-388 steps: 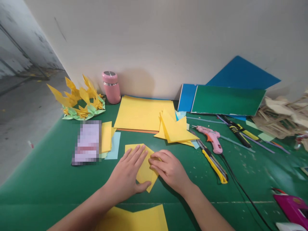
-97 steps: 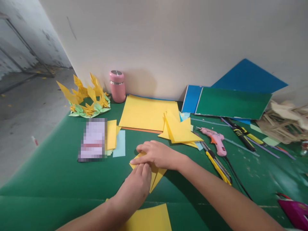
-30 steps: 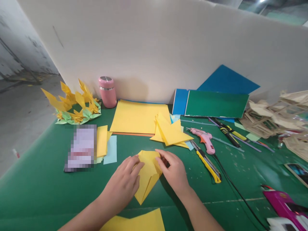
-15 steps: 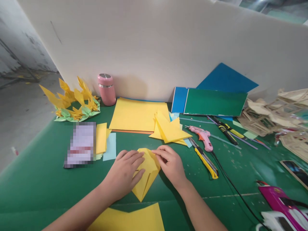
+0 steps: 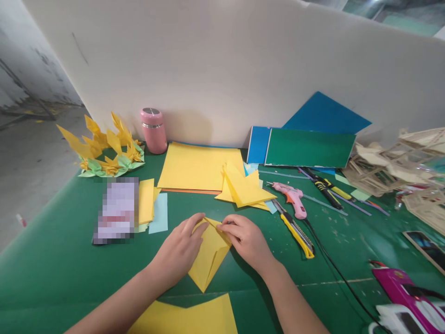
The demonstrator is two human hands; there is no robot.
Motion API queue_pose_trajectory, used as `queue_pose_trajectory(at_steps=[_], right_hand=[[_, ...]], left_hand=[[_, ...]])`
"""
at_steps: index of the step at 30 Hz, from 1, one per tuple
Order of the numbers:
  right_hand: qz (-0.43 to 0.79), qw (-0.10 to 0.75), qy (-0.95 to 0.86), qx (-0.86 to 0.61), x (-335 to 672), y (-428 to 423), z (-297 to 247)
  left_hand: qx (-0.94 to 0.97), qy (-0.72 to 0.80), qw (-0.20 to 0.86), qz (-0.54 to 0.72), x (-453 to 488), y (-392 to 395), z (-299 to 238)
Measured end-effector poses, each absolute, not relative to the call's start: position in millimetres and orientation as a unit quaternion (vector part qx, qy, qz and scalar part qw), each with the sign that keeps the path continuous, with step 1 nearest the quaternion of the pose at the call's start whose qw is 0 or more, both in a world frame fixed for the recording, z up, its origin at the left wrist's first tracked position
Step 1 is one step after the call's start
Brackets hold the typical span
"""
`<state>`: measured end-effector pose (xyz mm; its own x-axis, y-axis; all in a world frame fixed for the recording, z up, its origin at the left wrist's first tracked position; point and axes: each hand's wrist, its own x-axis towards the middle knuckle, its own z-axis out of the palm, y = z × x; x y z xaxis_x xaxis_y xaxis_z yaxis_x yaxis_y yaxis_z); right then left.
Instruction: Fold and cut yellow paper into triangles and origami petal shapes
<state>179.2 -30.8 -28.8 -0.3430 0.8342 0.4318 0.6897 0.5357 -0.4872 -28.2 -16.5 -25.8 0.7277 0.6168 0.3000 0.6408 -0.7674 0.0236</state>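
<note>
A piece of yellow folded paper lies on the green table with its point toward me and creased flaps along its middle. My left hand rests on its left side, fingers bent and fingertips gripping near the top corner. On the upper right edge, my right hand pinches a flap between thumb and fingers, folding it inward. The left thumb is mostly hidden. Nearest me lies another yellow sheet, partly under my left forearm.
Behind lie yellow sheets and folded yellow pieces. To the right are a utility knife, a pink glue gun with its cord, and pliers. A paper crown and pink flask stand back left.
The top of the yellow paper has been folded inward at the upper right. My left fingers, flat across it before, have drawn back to its upper left edge.
</note>
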Motion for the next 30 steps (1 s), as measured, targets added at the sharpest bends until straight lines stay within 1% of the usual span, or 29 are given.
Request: queue_pose_trajectory(at_steps=[5,15,30], right_hand=[[0.109,0.324,-0.815,-0.469,179.9,-31.0,-28.7],[0.124,0.322,-0.815,-0.466,180.9,-31.0,-27.8],[0.135,0.297,-0.817,-0.475,181.2,-32.5,-26.0]], left_hand=[[-0.930,-0.334,0.058,-0.142,-28.7,-15.2,-34.0],[-0.929,-0.344,-0.023,-0.137,-30.6,-16.0,-31.2],[-0.931,-0.355,-0.010,-0.083,-24.6,-18.7,-29.9]])
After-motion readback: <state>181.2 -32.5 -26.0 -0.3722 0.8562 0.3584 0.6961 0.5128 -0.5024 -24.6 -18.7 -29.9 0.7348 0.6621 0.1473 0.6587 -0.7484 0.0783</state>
